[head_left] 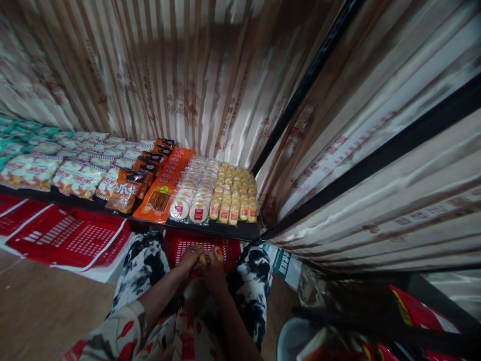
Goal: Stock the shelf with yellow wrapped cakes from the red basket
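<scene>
At the red perforated plastic basket (171, 246), the right hand (214, 268) is gripping a small yellow, red-labelled wrapped snack (218, 254); the left hand (191, 257) is resting half-curled alongside, its hold unclear. Two-handed handling is seemingly occurring, calling next for a light pinch.

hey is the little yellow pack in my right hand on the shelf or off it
Off: your right hand holds the yellow pack, seen against the red basket, apart from the shelf.

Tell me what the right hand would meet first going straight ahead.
Probably the red basket, seen just beyond the right hand; depth is unclear, so it could instead be the black shelf edge.
</scene>
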`<state>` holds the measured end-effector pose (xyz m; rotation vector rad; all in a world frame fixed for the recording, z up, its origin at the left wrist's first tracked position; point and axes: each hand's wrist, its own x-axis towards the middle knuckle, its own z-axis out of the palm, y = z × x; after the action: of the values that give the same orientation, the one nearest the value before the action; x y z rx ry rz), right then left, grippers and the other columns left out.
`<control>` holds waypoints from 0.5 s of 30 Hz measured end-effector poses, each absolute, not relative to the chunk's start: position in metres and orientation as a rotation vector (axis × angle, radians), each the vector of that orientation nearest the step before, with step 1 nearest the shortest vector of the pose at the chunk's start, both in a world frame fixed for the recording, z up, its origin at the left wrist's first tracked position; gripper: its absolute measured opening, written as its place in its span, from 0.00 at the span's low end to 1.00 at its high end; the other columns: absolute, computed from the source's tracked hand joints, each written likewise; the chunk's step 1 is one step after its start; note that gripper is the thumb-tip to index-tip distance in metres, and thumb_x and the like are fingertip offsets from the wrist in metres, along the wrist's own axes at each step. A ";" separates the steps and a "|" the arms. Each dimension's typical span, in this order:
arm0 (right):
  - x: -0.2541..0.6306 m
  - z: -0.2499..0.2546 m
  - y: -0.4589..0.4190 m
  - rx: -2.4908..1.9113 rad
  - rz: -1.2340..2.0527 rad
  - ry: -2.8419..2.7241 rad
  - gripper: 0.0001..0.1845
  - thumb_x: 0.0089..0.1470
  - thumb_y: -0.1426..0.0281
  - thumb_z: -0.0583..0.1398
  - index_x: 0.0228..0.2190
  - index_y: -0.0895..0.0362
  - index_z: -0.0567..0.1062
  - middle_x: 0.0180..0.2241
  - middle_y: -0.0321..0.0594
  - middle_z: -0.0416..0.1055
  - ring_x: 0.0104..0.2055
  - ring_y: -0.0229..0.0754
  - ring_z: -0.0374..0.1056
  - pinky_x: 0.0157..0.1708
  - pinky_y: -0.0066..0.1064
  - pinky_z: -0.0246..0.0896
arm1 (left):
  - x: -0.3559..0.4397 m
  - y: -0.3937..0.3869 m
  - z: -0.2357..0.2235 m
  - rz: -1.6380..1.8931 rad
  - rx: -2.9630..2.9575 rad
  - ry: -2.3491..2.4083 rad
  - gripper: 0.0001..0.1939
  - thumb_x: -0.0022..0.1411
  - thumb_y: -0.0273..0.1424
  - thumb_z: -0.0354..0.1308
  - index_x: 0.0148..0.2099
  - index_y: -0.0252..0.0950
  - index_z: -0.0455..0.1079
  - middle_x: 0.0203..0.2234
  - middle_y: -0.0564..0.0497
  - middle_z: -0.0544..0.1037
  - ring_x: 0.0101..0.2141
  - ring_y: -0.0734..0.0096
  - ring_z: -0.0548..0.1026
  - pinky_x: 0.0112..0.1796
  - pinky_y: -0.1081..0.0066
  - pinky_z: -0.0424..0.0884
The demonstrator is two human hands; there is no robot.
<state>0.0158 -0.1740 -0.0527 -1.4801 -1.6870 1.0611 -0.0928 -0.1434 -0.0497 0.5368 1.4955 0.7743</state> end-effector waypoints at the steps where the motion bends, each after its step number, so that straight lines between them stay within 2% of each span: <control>1: 0.017 -0.052 -0.174 -1.464 1.088 -1.680 0.16 0.46 0.72 0.57 0.41 0.53 0.70 0.39 0.39 0.73 0.41 0.43 0.70 0.41 0.33 0.65 | -0.093 -0.143 -0.049 0.780 0.524 1.500 0.10 0.52 0.35 0.57 0.32 0.37 0.61 0.14 0.59 0.69 0.16 0.76 0.68 0.20 0.76 0.60; 5: 0.019 -0.052 -0.177 -1.488 1.117 -1.668 0.19 0.47 0.68 0.58 0.44 0.54 0.69 0.42 0.41 0.72 0.44 0.44 0.69 0.44 0.35 0.63 | -0.092 -0.143 -0.044 0.805 0.498 1.501 0.08 0.51 0.31 0.58 0.34 0.36 0.62 0.17 0.58 0.71 0.20 0.74 0.71 0.23 0.75 0.64; 9: 0.020 -0.052 -0.178 -1.524 1.131 -1.638 0.17 0.50 0.65 0.55 0.44 0.54 0.70 0.44 0.41 0.72 0.47 0.44 0.68 0.47 0.35 0.63 | -0.090 -0.143 -0.040 0.837 0.502 1.478 0.06 0.53 0.29 0.56 0.36 0.36 0.64 0.20 0.57 0.72 0.23 0.74 0.73 0.26 0.75 0.66; 15: 0.021 -0.056 -0.180 -1.517 1.115 -1.534 0.14 0.52 0.66 0.52 0.39 0.55 0.71 0.41 0.42 0.73 0.42 0.43 0.70 0.45 0.37 0.65 | -0.088 -0.141 -0.037 0.825 0.510 1.507 0.05 0.52 0.25 0.55 0.35 0.35 0.66 0.20 0.56 0.72 0.23 0.73 0.72 0.27 0.74 0.66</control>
<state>0.0214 -0.1795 -0.0563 -1.5173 -1.5340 1.1152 -0.0880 -0.1408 -0.0374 0.5099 1.5073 0.8253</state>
